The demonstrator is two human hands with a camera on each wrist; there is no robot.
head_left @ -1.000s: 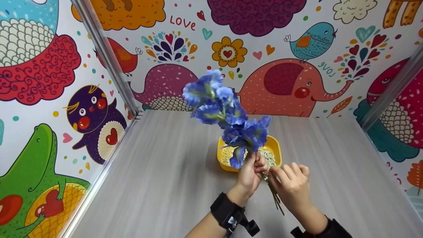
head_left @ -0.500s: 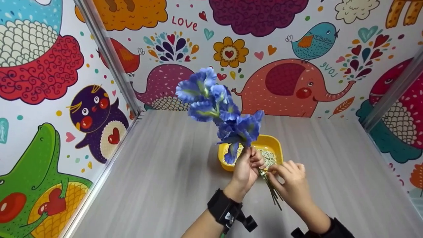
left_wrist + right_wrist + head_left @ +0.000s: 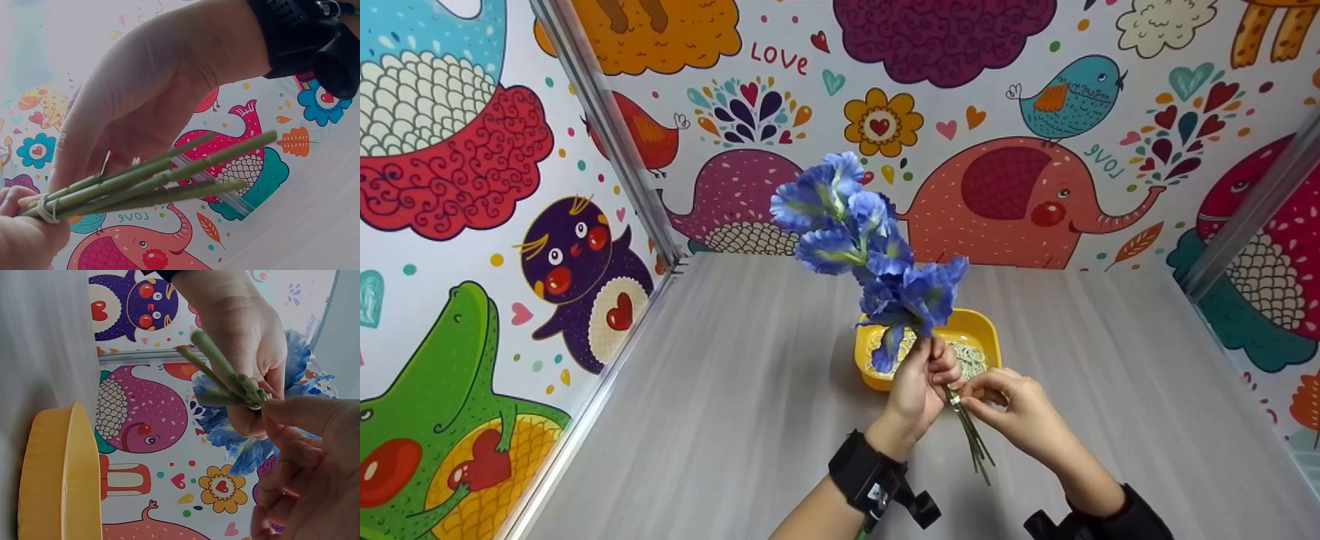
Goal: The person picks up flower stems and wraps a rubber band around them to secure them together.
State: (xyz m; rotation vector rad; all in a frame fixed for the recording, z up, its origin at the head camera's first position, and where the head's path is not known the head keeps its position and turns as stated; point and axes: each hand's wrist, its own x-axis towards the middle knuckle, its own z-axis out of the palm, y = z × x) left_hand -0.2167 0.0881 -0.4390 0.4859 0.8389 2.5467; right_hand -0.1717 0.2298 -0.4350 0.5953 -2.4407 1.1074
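Note:
My left hand [image 3: 916, 388] grips a bunch of blue artificial irises [image 3: 877, 247] just under the blooms, tilted up and to the left in the head view. Below the fist, the green stems [image 3: 977, 446] fan out toward me. A pale rubber band [image 3: 49, 209] circles these stems close to the left fingers. My right hand [image 3: 1016, 409] comes in from the right, its thumb and index finger pinching at the band. In the right wrist view the right thumb [image 3: 298, 410] meets the band, while the other fingers curl loosely below.
A yellow tray [image 3: 996, 341] with loose rubber bands [image 3: 969, 358] stands on the grey table [image 3: 735, 420], behind the hands and partly hidden by the flowers. Printed cartoon walls [image 3: 877, 112] rise at the back and both sides.
The right fingers have shifted slightly left and closed in on the banded stems; the right hand has turned flatter. The flowers swung left, then slightly back right, still in the left hand.

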